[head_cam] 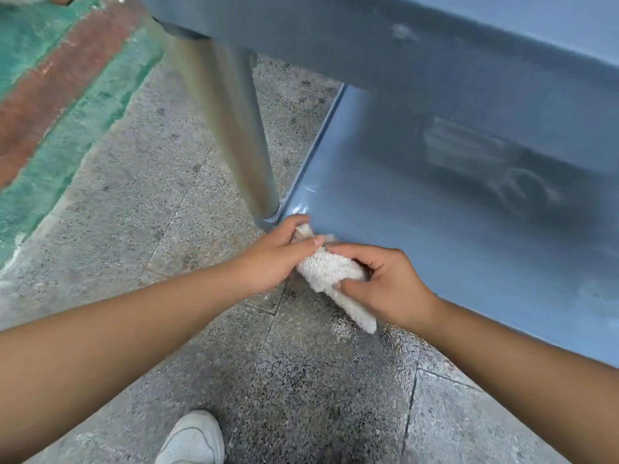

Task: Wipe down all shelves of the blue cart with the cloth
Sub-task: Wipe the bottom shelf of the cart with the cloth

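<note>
Speckled floor (207,195) below, both hands are bunching the cloth (330,272) at the lower shelf's (435,249) 9 o'clock corner, left hand (279,259) and right hand (385,283) fingers clamped on it; refolding to a flat pad before sweeping toward 3 o'clock seems wise.

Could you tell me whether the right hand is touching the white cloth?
Touching: the head view shows the right hand gripping the white cloth, fingers curled round it.

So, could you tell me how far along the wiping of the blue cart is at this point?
Done: cannot be judged; the upper shelf is seen only from its edge. In hand: the left hand and right hand both grip the white cloth at the near corner of the lower shelf. Left: that shelf carries a greyish smear further in, so it likely needs wiping.
</note>
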`<state>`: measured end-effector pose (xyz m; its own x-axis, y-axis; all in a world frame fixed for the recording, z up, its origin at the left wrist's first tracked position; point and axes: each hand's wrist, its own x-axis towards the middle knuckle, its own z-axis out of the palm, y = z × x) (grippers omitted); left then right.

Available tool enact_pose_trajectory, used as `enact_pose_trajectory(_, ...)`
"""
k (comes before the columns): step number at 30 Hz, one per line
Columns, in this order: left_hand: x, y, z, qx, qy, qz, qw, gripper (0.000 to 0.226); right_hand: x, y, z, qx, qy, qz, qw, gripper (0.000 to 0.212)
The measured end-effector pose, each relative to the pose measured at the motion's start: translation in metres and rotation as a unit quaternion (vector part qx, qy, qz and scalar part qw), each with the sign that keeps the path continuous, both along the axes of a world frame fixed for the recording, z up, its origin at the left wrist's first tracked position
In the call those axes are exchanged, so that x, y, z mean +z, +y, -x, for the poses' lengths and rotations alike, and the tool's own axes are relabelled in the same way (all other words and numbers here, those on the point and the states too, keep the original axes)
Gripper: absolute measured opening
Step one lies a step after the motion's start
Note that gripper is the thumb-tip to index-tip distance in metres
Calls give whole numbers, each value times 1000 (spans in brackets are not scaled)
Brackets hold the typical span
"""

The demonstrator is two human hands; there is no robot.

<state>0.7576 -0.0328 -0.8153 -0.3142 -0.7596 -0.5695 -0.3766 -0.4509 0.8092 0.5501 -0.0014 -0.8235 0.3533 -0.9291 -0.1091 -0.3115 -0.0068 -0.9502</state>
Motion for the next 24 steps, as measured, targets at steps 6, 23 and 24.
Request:
enact_pose_trajectory(6,45,-2,-20,59,222,-195,954,38,41,-6,-22,66,85,200,974,35)
enact_pose_trajectory(23,328,89,-89,148,107,-38,982,24,318,63,-76,-62,43,-125,989,22)
enact_pose_trajectory(24,359,97,-93,168,91,-44,981,17,352,75,-76,-75,42,-130,988,21)
